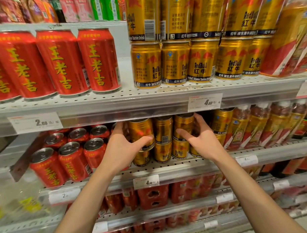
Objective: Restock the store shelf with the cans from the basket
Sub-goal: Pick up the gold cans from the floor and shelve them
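Gold energy-drink cans stand two high on the middle shelf (pixel 168 165). My left hand (pixel 123 148) grips the upper-left gold can (pixel 141 130), thumb across its front and fingers behind it. My right hand (pixel 200 139) grips the upper gold can (pixel 183 124) two places to the right, thumb on its front and fingers round its right side. A third upper gold can (pixel 163 130) stands between the two, untouched. Both held cans sit on top of lower gold cans (pixel 162 151). The basket is out of view.
Red herbal-tea cans (pixel 70 154) fill the middle shelf to the left, gold bottles (pixel 257 125) to the right. The upper shelf (pixel 148 97) carries red cans and stacked gold cans, its edge just above my hands. Price tags (pixel 146 182) hang on the rails. Red packs sit below.
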Motion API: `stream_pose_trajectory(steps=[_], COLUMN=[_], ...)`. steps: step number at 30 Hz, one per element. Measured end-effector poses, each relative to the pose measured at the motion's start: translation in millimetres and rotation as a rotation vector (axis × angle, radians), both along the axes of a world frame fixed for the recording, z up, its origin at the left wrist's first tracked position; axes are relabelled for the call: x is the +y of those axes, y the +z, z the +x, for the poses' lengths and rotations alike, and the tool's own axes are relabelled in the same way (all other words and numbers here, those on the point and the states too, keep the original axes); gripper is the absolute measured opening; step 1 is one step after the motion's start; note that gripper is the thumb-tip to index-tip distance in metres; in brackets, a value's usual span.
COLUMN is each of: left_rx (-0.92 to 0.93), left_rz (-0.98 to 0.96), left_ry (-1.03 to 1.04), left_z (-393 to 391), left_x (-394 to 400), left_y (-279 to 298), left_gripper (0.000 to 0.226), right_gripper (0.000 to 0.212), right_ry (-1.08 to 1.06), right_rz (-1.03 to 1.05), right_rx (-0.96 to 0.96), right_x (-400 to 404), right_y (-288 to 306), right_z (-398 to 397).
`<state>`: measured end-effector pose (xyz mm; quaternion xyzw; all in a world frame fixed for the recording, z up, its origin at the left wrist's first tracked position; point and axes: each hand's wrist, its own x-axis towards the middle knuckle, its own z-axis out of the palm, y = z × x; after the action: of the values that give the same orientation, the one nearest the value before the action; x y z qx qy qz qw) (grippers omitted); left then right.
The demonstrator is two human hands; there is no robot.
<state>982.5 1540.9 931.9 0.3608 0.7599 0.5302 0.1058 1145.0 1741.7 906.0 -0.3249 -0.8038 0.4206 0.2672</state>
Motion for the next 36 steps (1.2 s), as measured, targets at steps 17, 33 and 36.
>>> stream_pose_trajectory(steps=[17, 33, 36], left_rx=[0.206, 0.342, 0.323], left_rz=[-0.282, -0.289, -0.299], left_ry=[0.087, 0.058, 0.039], left_z=[-20.6, -25.0, -28.2], left_x=[18.0, 13.8, 11.7], left_y=[-0.2, -6.5, -6.5], left_gripper=[0.084, 0.084, 0.085], right_gripper=[0.093, 0.100, 0.100], right_ry=[-0.030, -0.024, -0.014], right_rz=[0.034, 0.099, 0.092], right_rx=[-0.029, -0.080, -0.084], right_x=[-4.1, -9.5, -6.3], right_y=[1.3, 1.8, 5.0], right_z=[1.0, 1.6, 4.0])
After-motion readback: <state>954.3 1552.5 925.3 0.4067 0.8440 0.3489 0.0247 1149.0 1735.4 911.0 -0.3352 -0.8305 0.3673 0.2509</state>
